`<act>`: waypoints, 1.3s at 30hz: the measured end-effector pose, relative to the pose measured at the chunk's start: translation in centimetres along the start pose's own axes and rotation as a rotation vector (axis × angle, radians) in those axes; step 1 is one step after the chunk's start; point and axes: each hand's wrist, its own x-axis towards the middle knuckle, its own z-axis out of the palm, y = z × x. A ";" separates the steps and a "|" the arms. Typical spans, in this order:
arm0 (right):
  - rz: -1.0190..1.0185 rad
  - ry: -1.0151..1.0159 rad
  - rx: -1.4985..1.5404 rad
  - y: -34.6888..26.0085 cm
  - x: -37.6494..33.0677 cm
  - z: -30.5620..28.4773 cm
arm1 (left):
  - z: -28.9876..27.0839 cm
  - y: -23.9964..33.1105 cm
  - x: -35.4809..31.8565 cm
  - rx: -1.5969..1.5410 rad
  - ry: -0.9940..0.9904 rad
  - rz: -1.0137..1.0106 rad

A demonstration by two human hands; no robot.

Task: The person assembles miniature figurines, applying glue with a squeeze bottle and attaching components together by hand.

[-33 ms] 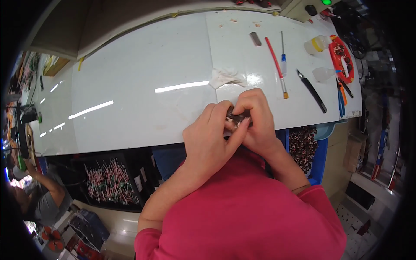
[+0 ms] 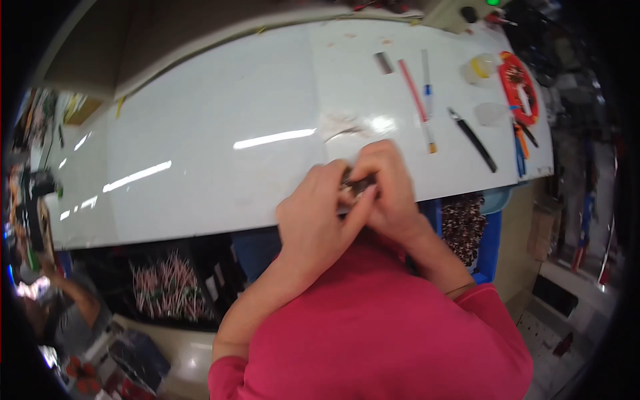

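My left hand (image 2: 312, 208) and my right hand (image 2: 393, 190) meet close together over the table's near edge. Between their fingertips they hold a small dark brown part (image 2: 362, 185) with lighter bits on it. Fingers cover much of it, and blur hides its exact kind. Both hands are closed around it, thumbs pressed in. Just beyond them a crumpled white tissue (image 2: 341, 125) lies on the white table (image 2: 213, 160).
Right of the hands lie a red-handled brush (image 2: 412, 87), a blue screwdriver (image 2: 428, 90), a black-handled knife (image 2: 475, 141) and a grey block (image 2: 383, 63). Beyond are a yellow-banded bottle (image 2: 477, 69) and a red tray (image 2: 505, 77). A blue bin (image 2: 492, 257) of dark parts stands below.
The view has shifted slightly and blurred, so the table things sit a little further left. Both hands keep their grip on the small dark part.
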 end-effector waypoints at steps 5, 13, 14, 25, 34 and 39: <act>-0.038 -0.118 0.075 0.2 0.0 -1.2 | 0.3 0.7 -0.6 0.072 0.010 0.014; 0.099 0.411 -0.326 -0.1 -2.1 -10.9 | -1.3 1.5 -1.1 -0.128 0.037 -0.130; 0.121 0.678 -0.203 0.8 -2.1 -12.1 | -1.0 1.4 -0.9 -0.114 0.023 -0.052; 0.622 0.256 -0.416 7.4 1.2 -18.2 | -3.0 0.4 -1.5 -0.212 -0.018 -0.057; 0.226 -0.003 -0.295 -0.3 2.0 -14.1 | -2.9 -0.1 -1.6 -0.257 -0.036 -0.009; 0.006 -0.293 -0.323 -2.7 3.0 -12.5 | -2.9 -0.2 -1.5 -0.209 -0.046 -0.001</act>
